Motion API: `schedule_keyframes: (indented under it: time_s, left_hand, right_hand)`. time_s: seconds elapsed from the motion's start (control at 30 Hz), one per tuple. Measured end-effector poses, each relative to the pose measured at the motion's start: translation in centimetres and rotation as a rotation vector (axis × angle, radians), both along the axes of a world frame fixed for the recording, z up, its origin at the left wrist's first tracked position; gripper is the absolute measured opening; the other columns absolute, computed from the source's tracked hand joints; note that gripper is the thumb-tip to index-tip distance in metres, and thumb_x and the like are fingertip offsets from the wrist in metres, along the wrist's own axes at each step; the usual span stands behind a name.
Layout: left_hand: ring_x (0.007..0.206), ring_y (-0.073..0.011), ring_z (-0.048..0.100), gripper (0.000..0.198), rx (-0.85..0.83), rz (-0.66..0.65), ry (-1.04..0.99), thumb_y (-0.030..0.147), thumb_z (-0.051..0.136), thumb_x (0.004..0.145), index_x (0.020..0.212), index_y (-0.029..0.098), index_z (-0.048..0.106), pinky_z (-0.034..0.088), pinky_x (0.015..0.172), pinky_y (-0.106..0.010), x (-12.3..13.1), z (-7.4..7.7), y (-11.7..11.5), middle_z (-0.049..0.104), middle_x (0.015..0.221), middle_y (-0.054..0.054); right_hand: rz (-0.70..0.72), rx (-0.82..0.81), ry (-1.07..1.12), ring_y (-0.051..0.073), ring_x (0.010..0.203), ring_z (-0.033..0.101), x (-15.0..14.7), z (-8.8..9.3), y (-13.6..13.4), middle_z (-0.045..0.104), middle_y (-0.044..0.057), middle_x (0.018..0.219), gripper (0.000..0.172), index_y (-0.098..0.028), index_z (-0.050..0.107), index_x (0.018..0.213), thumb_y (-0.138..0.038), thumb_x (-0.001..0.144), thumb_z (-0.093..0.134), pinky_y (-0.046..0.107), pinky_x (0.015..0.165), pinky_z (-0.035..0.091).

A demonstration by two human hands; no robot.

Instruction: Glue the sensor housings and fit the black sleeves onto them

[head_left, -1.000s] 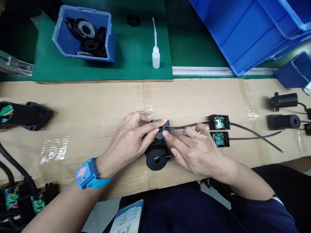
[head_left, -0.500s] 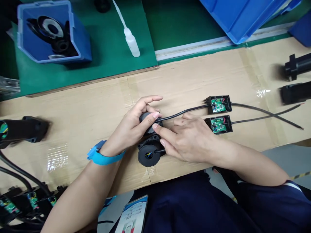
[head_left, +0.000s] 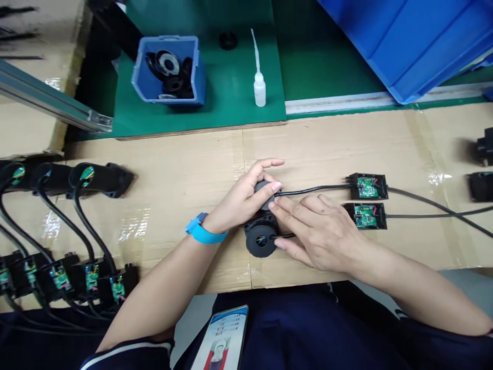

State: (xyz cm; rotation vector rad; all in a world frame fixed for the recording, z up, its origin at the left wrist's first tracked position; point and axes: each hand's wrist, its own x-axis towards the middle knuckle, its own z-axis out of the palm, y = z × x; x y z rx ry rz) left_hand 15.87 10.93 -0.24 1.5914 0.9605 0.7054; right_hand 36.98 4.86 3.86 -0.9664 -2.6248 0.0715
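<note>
In the head view my left hand [head_left: 244, 200] is closed around a dark round cap [head_left: 262, 193], its thumb lying over the cable joint and its index finger stretched past it. A black cable [head_left: 314, 190] runs right from this cap to an open black box [head_left: 367, 186] with a green circuit board. The index fingertip of my right hand [head_left: 321, 234] presses on the cap's near edge; its thumb is beside a lower cable. Just below sits a second round black cap [head_left: 261, 241], coloured wires showing in its centre hole. Fingers partly cover the upper cap.
Another circuit-board box [head_left: 365, 216] lies beside my right hand. Several cabled black housings [head_left: 102, 177] and board boxes [head_left: 92, 277] are lined up at left. Behind stand a blue bin [head_left: 200, 77] of black parts, a white bottle [head_left: 260, 91] and a large blue crate [head_left: 419, 51].
The view has shifted left, so everything appears farther right and more of the left-hand row shows. My hands stay on the same cap with nearly the same grip.
</note>
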Motion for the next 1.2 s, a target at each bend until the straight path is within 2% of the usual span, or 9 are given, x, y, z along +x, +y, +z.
schedule_keyframes:
  time_s: [0.1, 0.23, 0.3, 0.37, 0.47, 0.57, 0.77, 1.07, 1.2]
  left_hand:
    - [0.104, -0.0183, 0.068, 0.044, -0.021, -0.043, -0.025, 0.04, 0.049, 0.106, 0.146, 0.022, 0.046, 0.051, 0.101, -0.037, -0.7, 0.0, -0.1, 0.072, 0.112, -0.007]
    - [0.129, -0.0207, 0.061, 0.047, -0.018, -0.066, 0.02, 0.039, 0.04, 0.109, 0.153, 0.026, 0.035, 0.047, 0.112, -0.04, -2.2, 0.1, -1.1, 0.064, 0.137, -0.01]
    - [0.137, -0.0213, 0.055, 0.047, 0.061, -0.005, 0.068, 0.036, 0.041, 0.109, 0.154, 0.028, 0.034, 0.044, 0.117, -0.042, -2.8, 0.0, -1.8, 0.057, 0.147, -0.01]
    - [0.145, -0.0219, 0.049, 0.047, 0.22, 0.074, 0.129, 0.03, 0.046, 0.107, 0.153, 0.029, 0.035, 0.04, 0.121, -0.044, -3.0, -0.2, -2.4, 0.051, 0.153, -0.009]
    - [0.151, -0.0226, 0.04, 0.051, 0.528, 0.123, 0.213, 0.015, 0.054, 0.101, 0.148, 0.03, 0.039, 0.032, 0.125, -0.051, -2.8, -0.2, -2.7, 0.065, 0.141, -0.006]
    - [0.151, -0.0194, 0.042, 0.055, 0.703, 0.064, 0.274, 0.002, 0.051, 0.097, 0.143, 0.03, 0.041, 0.028, 0.124, -0.052, -2.4, 0.0, -2.5, 0.079, 0.113, 0.001]
    - [0.149, -0.0166, 0.044, 0.053, 0.658, 0.021, 0.343, 0.001, 0.045, 0.097, 0.143, 0.025, 0.038, 0.019, 0.127, -0.054, -2.3, 0.2, -2.3, 0.08, 0.114, -0.001]
    - [0.141, -0.016, 0.049, 0.06, 0.612, 0.002, 0.303, 0.001, 0.045, 0.095, 0.147, 0.03, 0.036, 0.01, 0.13, -0.053, -2.5, -0.2, -2.3, 0.08, 0.114, 0.003]
    - [0.132, -0.0166, 0.055, 0.056, 0.597, 0.016, 0.32, 0.002, 0.045, 0.095, 0.142, 0.032, 0.043, 0.008, 0.13, -0.05, -2.3, 0.0, -2.2, 0.078, 0.117, 0.005]
  right_hand:
    - [-0.009, 0.014, -0.035, 0.025, 0.098, 0.057, 0.0, 0.3, -0.2, 0.069, 0.01, 0.135, 0.055, -0.006, 0.063, 0.136, -0.05, 0.106, 0.048, 0.042, 0.079, 0.045]
    - [-0.017, 0.022, -0.015, 0.025, 0.098, 0.056, 0.0, 0.0, -0.5, 0.067, 0.009, 0.14, 0.06, -0.006, 0.062, 0.138, -0.053, 0.103, 0.048, 0.041, 0.084, 0.043]
    - [-0.025, 0.034, -0.002, 0.024, 0.098, 0.056, -0.1, -0.2, -0.7, 0.067, 0.01, 0.14, 0.06, -0.006, 0.062, 0.138, -0.052, 0.103, 0.047, 0.041, 0.088, 0.043]
    - [-0.037, 0.043, 0.005, 0.024, 0.097, 0.057, -0.1, -0.5, -0.9, 0.066, 0.011, 0.14, 0.061, -0.005, 0.061, 0.139, -0.052, 0.103, 0.046, 0.042, 0.092, 0.042]
    - [-0.045, 0.049, 0.024, 0.023, 0.099, 0.057, -0.2, -0.8, -1.1, 0.066, 0.013, 0.141, 0.062, -0.003, 0.06, 0.138, -0.052, 0.103, 0.045, 0.042, 0.096, 0.042]
    - [-0.059, 0.063, 0.037, 0.024, 0.101, 0.057, -0.4, -1.0, -1.3, 0.067, 0.013, 0.14, 0.066, -0.002, 0.06, 0.138, -0.054, 0.103, 0.043, 0.041, 0.097, 0.042]
    - [-0.067, 0.146, -0.015, 0.023, 0.109, 0.055, -0.6, -1.6, -2.0, 0.065, 0.014, 0.141, 0.066, -0.002, 0.062, 0.138, -0.054, 0.104, 0.042, 0.038, 0.097, 0.041]
    - [-0.016, 0.089, 0.091, 0.02, 0.1, 0.056, -0.6, -1.7, -1.9, 0.07, 0.009, 0.133, 0.046, -0.015, 0.071, 0.124, -0.047, 0.101, 0.048, 0.036, 0.089, 0.041]
    - [-0.062, 0.059, 0.065, 0.021, 0.101, 0.056, -0.4, -1.5, -1.7, 0.064, 0.012, 0.144, 0.047, -0.014, 0.067, 0.128, -0.049, 0.102, 0.049, 0.039, 0.089, 0.039]
